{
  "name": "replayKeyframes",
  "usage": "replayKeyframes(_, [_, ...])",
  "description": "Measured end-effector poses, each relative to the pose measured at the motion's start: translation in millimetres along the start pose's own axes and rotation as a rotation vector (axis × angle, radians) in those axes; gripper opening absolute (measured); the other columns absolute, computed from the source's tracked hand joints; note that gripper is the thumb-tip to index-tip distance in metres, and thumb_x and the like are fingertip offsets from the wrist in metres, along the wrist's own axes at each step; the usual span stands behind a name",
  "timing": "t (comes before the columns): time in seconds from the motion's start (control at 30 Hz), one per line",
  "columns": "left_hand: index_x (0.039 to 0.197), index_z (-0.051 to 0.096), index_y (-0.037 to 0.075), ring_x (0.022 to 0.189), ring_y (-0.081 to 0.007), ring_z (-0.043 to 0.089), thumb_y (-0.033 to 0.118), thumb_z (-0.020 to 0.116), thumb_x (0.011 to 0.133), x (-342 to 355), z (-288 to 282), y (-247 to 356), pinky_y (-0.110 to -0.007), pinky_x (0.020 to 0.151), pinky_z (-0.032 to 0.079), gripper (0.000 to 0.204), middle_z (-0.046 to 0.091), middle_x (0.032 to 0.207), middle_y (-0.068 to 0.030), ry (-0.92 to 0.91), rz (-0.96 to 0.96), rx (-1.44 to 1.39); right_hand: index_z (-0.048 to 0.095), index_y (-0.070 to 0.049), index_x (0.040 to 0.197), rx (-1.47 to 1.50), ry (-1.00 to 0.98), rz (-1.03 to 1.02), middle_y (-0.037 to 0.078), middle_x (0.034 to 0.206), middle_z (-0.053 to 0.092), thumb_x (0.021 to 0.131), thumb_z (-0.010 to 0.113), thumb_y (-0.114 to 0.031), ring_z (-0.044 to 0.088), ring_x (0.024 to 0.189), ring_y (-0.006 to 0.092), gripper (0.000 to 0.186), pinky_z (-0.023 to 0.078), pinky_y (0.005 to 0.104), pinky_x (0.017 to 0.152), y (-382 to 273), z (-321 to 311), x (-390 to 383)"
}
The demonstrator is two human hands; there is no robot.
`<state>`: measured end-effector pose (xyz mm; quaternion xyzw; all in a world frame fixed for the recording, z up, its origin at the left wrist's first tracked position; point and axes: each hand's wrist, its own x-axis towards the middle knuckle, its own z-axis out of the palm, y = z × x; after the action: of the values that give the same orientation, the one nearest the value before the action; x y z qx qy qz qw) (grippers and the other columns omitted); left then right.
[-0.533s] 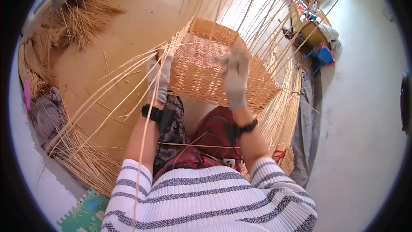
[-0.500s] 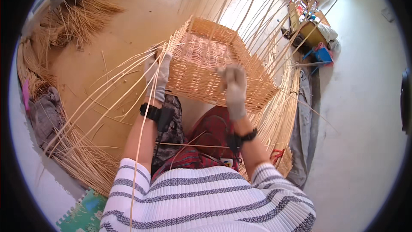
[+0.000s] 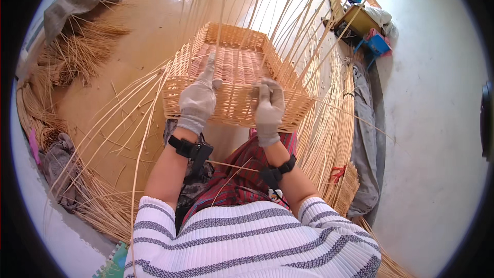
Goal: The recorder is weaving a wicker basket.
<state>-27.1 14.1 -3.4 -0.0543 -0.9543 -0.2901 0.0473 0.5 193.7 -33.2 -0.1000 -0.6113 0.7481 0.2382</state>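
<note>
A rectangular woven wicker basket [image 3: 231, 104] rests across my lap, tilted so its reddish-brown woven base [image 3: 234, 67] shows. Long upright stakes [image 3: 252, 7] rise from its walls. My left hand [image 3: 199, 100], in a pale knit glove, lies against the near wall with its index finger stretched upward and thumb apart. At the near rim, to the right, my gloved right hand [image 3: 269, 107] has curled fingers, slightly blurred; what they grip is hidden. Several loose weaving strands [image 3: 141, 98] trail leftward from the basket's left corner.
Bundles of wicker rods lie along the right [image 3: 329, 139] and at the lower left [image 3: 98, 203]. Another heap of rods [image 3: 87, 46] sits under grey cloth at the far left. A blue stool [image 3: 376, 45] stands far right by the white wall [image 3: 432, 123].
My left hand has moved right, from the basket's left corner to the middle of its near wall. My right hand has shifted slightly left. The basket has shifted left in view.
</note>
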Motion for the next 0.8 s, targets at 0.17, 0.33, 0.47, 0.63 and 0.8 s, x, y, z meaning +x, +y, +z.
replayKeyframes(0.17, [0.159,0.032,0.031,0.078,-0.0415,0.069,0.035,0.054,0.104,16,2,6,-0.052,0.067,0.053,0.059,0.073,0.103,-0.0184,0.028,-0.010,0.125,0.027,-0.012,0.160,-1.179,-0.239,-1.057,0.018,0.125,0.069,0.101,0.056,-0.005,0.070,0.110,0.0260,0.066,0.061,0.0360,0.080,-56,78,77])
replayKeyframes(0.33, [0.152,0.044,0.028,0.083,-0.0411,0.069,0.034,0.056,0.103,14,14,-7,-0.050,0.069,0.054,0.051,0.072,0.109,-0.0174,0.078,-0.086,0.064,0.017,-0.017,0.164,-0.280,-0.337,-0.329,0.021,0.148,0.054,0.100,0.047,0.003,0.059,0.132,0.0323,0.074,0.061,0.0376,0.096,-64,24,52])
replayKeyframes(0.47, [0.144,0.053,0.022,0.083,-0.0398,0.070,0.040,0.054,0.104,15,28,-17,-0.050,0.071,0.054,0.043,0.073,0.104,-0.0171,0.167,-0.010,0.003,0.023,-0.019,0.164,-0.536,-0.574,-0.719,0.018,0.157,0.045,0.098,0.048,0.006,0.061,0.130,0.0340,0.074,0.061,0.0370,0.093,-51,29,45])
replayKeyframes(0.63, [0.132,0.060,0.015,0.089,-0.0387,0.070,0.041,0.051,0.106,23,23,-18,-0.049,0.076,0.054,0.038,0.073,0.102,-0.0170,0.156,0.001,0.046,0.013,-0.022,0.165,-0.894,-0.400,-0.799,0.018,0.165,0.031,0.095,0.054,0.005,0.062,0.126,0.0325,0.085,0.061,0.0359,0.089,-61,96,96])
replayKeyframes(0.8, [0.131,0.063,0.018,0.098,-0.0366,0.068,0.031,0.058,0.103,15,2,-2,-0.044,0.090,0.054,0.032,0.071,0.114,-0.0177,-0.016,-0.101,-0.279,0.021,-0.013,0.160,0.137,-0.129,-0.333,0.015,0.139,0.055,0.101,0.056,-0.001,0.066,0.110,0.0265,0.069,0.059,0.0368,0.084,-40,16,52])
